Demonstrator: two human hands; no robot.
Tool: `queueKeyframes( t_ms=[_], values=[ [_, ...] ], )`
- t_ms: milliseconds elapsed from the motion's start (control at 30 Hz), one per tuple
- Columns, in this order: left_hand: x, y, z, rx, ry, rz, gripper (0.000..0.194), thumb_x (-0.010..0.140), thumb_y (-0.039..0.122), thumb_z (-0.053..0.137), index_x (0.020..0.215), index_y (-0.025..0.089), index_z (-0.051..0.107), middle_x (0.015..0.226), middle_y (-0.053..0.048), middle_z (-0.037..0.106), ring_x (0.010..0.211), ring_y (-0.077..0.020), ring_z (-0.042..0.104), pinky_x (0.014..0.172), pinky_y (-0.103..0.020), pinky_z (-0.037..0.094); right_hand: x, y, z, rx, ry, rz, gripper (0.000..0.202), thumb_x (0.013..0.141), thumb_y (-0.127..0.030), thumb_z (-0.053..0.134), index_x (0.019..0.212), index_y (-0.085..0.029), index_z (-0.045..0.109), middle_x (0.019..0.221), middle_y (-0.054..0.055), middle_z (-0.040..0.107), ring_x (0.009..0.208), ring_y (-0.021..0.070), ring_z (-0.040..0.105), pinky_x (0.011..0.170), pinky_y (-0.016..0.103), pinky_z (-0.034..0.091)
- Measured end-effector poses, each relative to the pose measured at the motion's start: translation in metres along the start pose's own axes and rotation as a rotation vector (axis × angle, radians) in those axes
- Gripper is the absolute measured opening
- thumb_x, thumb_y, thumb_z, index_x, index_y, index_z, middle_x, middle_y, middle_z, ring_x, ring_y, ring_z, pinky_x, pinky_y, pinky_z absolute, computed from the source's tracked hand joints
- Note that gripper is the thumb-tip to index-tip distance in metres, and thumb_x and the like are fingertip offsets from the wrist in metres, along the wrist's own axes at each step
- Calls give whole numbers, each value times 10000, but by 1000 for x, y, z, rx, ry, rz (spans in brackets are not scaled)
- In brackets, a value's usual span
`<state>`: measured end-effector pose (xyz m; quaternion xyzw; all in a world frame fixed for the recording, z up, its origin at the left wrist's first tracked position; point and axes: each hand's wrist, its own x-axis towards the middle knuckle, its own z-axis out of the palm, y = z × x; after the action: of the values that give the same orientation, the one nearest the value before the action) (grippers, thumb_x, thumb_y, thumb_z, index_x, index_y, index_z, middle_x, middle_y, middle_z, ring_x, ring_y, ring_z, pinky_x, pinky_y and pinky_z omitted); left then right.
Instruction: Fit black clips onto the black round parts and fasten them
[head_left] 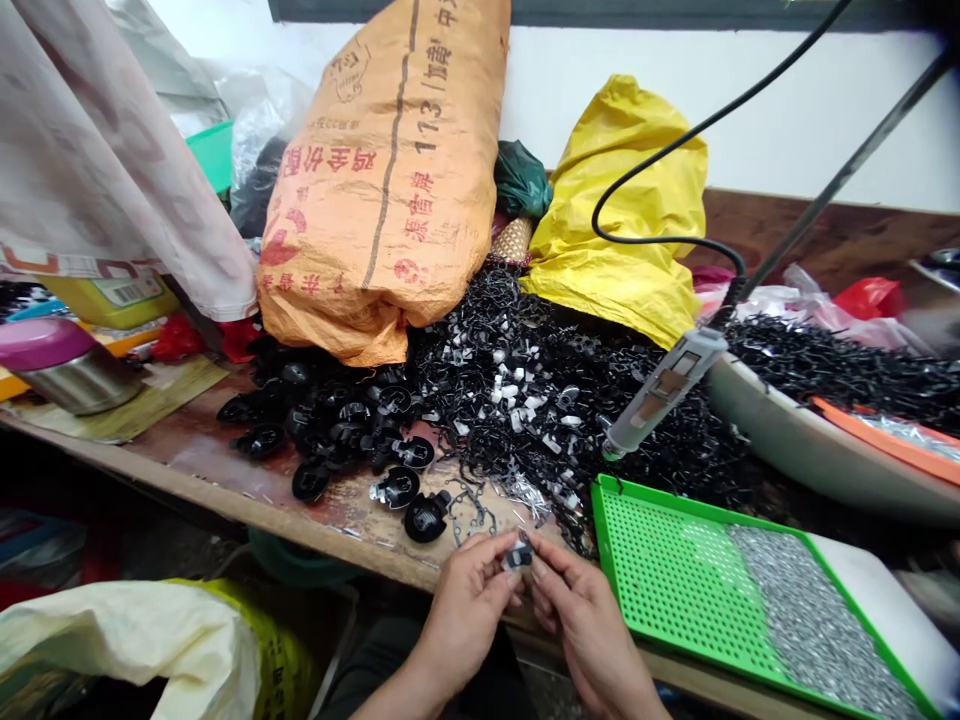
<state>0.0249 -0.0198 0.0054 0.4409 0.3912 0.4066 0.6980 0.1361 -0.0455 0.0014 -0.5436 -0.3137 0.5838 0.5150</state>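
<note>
Both hands meet at the table's front edge, holding a small black and grey plastic part [517,553] between them. My left hand [469,595] pinches it from the left with thumb and fingers. From the right, the thumb and fingertips of my right hand [574,600] close on the same part. Just beyond lie thin black clips [472,510] and a little heap of silvery pins [529,495]. Round black disc-shaped parts [426,516] are piled to the left. Behind them spreads a big heap of small black and white parts [517,385].
A green perforated tray [660,570] holds many small metal pieces [825,610] at right. Above it hangs a grey electric screwdriver [664,390] on a cable. An orange sack [390,180], a yellow bag [622,200] and a large bowl [795,440] stand behind. A steel container [82,375] sits left.
</note>
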Motion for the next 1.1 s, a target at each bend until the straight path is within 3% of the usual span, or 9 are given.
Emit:
queueKeyframes(
  t_ms=[67, 167, 267, 367, 500, 700, 900, 1033, 1100],
  values=[
    [-1, 3, 1, -10, 7, -27, 238, 650, 115, 533, 866, 147, 627, 824, -35, 525, 648, -113, 497, 572, -222, 414, 3, -3, -4, -137, -46, -39, 397, 715, -362, 531, 1046, -143, 551, 486, -59, 316, 432, 55, 258, 400, 173, 238],
    [-4, 8, 1, -124, 16, -149, 258, 610, 81, 554, 860, 121, 604, 778, -32, 559, 621, -95, 512, 611, -226, 419, 7, -14, -11, -494, -131, -212, 271, 755, -321, 472, 933, -177, 617, 615, -3, 445, 587, 112, 407, 553, 223, 349],
    [-7, 9, -2, -193, 17, -225, 188, 588, 102, 594, 773, 112, 566, 668, -8, 559, 550, -87, 530, 586, -233, 422, 6, -25, -15, -742, -275, -262, 237, 782, -268, 424, 874, -192, 629, 697, 14, 486, 695, 141, 444, 649, 246, 354],
    [-10, 7, -5, -197, -7, -251, 202, 565, 130, 623, 745, 125, 534, 581, 29, 517, 478, -93, 528, 513, -239, 421, 4, -29, -17, -724, -375, -206, 207, 774, -239, 434, 909, -172, 576, 693, -1, 497, 658, 122, 451, 610, 220, 360],
    [-12, 7, -9, -175, -74, -285, 250, 562, 101, 591, 809, 109, 553, 540, 37, 507, 450, -91, 522, 480, -226, 399, 10, -35, -17, -761, -461, -165, 112, 743, -205, 460, 753, -142, 552, 632, -17, 528, 571, 94, 457, 521, 178, 348],
    [-11, 7, -12, -191, 21, -315, 252, 571, 50, 511, 808, 134, 502, 510, 28, 573, 470, -91, 543, 543, -223, 380, 44, -52, -10, -1447, -248, -310, 224, 759, -146, 387, 675, -147, 595, 678, 34, 613, 665, 129, 548, 602, 199, 359],
    [-10, 4, -12, -219, 23, -294, 236, 579, 61, 513, 797, 143, 473, 555, 14, 593, 511, -95, 551, 570, -230, 380, 68, -49, 8, -1686, -213, -208, 200, 733, -85, 415, 747, -109, 613, 790, 155, 624, 779, 225, 580, 618, 276, 375],
    [-9, 7, -10, -205, 46, -295, 230, 576, 71, 530, 789, 143, 477, 548, 17, 587, 506, -98, 549, 566, -233, 386, 78, -56, 18, -1752, -300, -104, 106, 748, -165, 514, 810, -122, 589, 846, 95, 607, 812, 192, 568, 676, 302, 416],
    [-10, 8, -9, -202, 64, -290, 233, 575, 75, 541, 789, 141, 478, 547, 18, 584, 506, -98, 548, 565, -233, 390, 82, -59, 21, -1751, -332, -52, 174, 786, -254, 493, 899, -134, 550, 900, 49, 578, 805, 151, 557, 693, 317, 440]
  ],
)
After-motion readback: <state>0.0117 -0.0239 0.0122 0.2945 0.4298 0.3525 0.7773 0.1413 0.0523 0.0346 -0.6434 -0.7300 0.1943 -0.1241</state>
